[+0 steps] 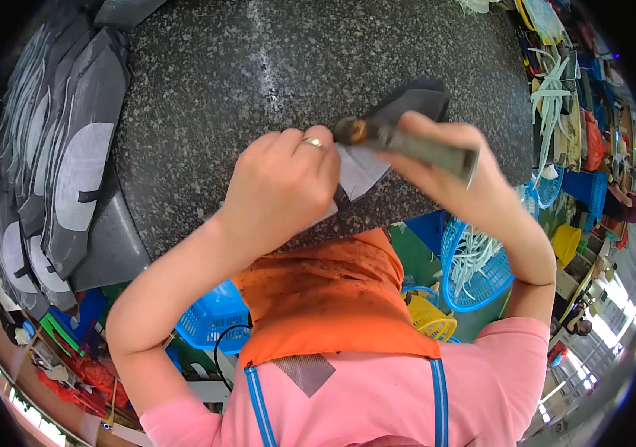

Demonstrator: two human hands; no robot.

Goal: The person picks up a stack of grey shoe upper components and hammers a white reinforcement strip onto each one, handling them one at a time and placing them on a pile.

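A hammer (426,147), smeared by motion, is gripped in my right hand (478,186). Its rounded head is close to the fingertips of my left hand (281,179). That hand has its fingers curled and pressed together on a flat dark grey piece with a pale patch (363,171), lying near the front edge of the speckled stone tabletop (206,97). My left fingers and the hammer hide part of the piece. A ring is on one left finger.
Stacks of similar dark grey pieces with pale patches (83,175) lie along the left side. At the right hang pale green strips (552,93); more fill a blue basket (474,298) below. Another blue basket (202,339) and a yellow basket (430,320) are under the table edge.
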